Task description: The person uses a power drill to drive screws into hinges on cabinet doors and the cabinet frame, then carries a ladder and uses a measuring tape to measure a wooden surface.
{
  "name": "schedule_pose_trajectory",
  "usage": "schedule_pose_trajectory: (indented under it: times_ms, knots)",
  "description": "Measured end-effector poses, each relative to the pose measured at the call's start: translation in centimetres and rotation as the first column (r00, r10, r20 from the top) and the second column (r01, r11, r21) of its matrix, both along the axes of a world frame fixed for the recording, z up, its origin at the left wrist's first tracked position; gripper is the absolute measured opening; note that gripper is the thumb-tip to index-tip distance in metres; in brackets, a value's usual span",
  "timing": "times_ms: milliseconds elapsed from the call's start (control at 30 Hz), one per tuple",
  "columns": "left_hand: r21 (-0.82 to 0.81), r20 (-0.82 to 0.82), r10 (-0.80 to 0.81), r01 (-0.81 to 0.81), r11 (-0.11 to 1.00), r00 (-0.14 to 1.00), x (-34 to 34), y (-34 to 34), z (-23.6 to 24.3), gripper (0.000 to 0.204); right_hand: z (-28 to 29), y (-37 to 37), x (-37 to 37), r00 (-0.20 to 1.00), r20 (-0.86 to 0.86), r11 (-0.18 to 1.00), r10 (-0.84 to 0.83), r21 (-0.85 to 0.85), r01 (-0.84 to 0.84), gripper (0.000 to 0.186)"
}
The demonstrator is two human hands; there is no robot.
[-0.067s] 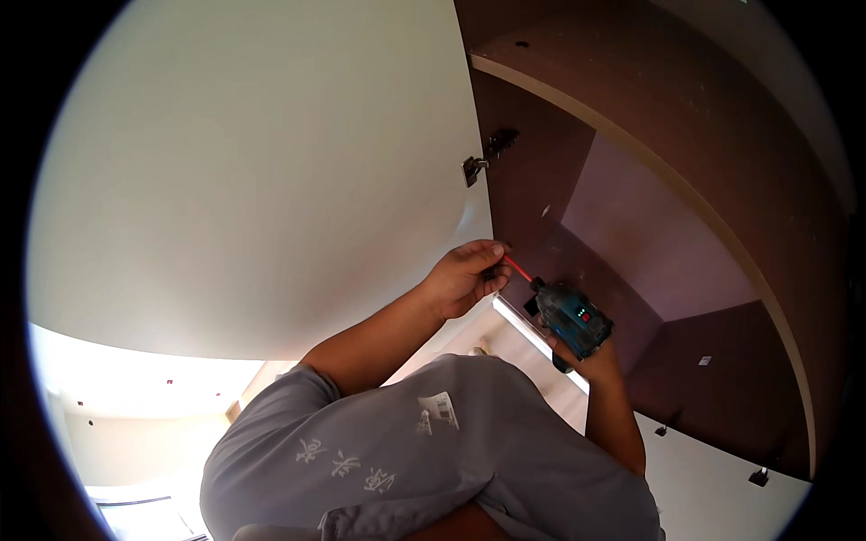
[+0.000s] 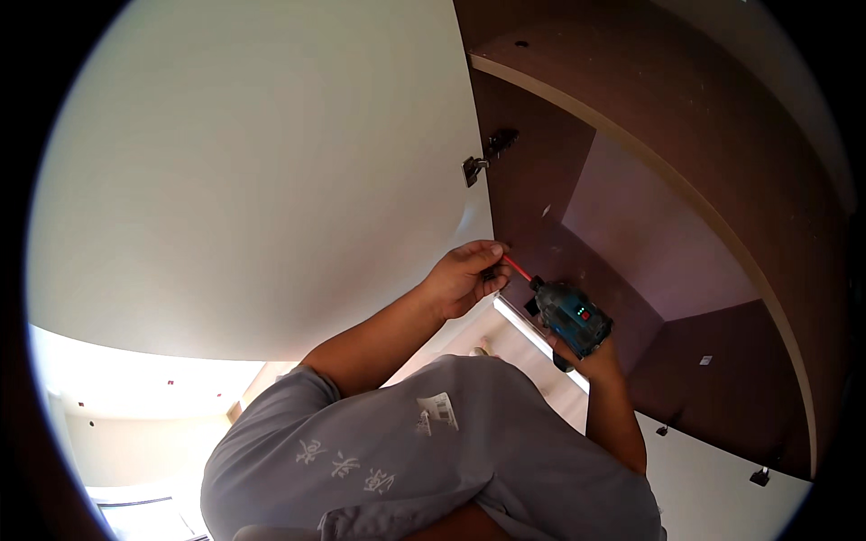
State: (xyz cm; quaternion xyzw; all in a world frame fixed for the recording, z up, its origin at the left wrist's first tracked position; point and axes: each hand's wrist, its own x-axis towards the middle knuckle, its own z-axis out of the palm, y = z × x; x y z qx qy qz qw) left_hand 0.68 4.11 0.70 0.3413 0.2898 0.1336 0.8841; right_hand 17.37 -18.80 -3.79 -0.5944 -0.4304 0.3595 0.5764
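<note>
Driver at the cabinet door edge

Nothing has visibly moved: the teal power driver [image 2: 570, 316] stays in the right hand's [image 2: 595, 361] closed grip, its red bit [image 2: 517, 268] pointing to ten o'clock. Left hand [image 2: 465, 278] pinches the tip, apparently steadying it beside the white door [image 2: 253, 171]; a hinge [image 2: 475, 168] sits at twelve o'clock.

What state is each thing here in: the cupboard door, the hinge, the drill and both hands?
White cupboard door: swung open.
Hinge: on the door's edge.
Cordless drill: held, small lights lit, red bit fitted.
Right hand: gripping the drill.
Left hand: fingers at the bit's tip.
</note>
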Motion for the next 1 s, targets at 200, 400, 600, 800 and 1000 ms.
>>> schedule_pose_trajectory:
  times_ms: [200, 400, 600, 800, 1000]
  knots:
    - [-0.082, 0.105, -0.080, 0.089, 0.993, 0.991, -0.6, 0.1, -0.6, 0.020, -0.8, 4.0, 0.7, 0.996, -0.088, 0.981, 0.007, 0.192, 0.010, 0.048]
    - [-0.250, -0.018, -0.012, 0.007, 0.968, 1.000, -4.6, -0.5, -4.0, 0.019, 1.6, 10.6, 0.9, 0.823, -0.568, 0.943, 0.002, 0.275, 0.188, 0.058]
    - [-0.306, -0.171, 0.102, -0.151, 0.940, 0.980, -11.7, -0.8, -8.0, 0.020, 1.2, 13.8, 1.3, 0.819, -0.572, 0.933, 0.051, 0.320, 0.166, 0.055]
    - [-0.355, -0.241, 0.204, -0.282, 0.891, 0.949, -14.8, -1.9, -9.0, 0.020, 0.6, 14.6, 1.2, 0.790, -0.610, 0.934, 0.068, 0.317, 0.165, 0.057]
    - [-0.318, -0.257, 0.164, -0.244, 0.916, 0.952, -14.5, -2.1, -8.9, 0.021, 0.0, 15.1, 1.5, 0.773, -0.625, 0.930, 0.110, 0.340, 0.142, 0.057]
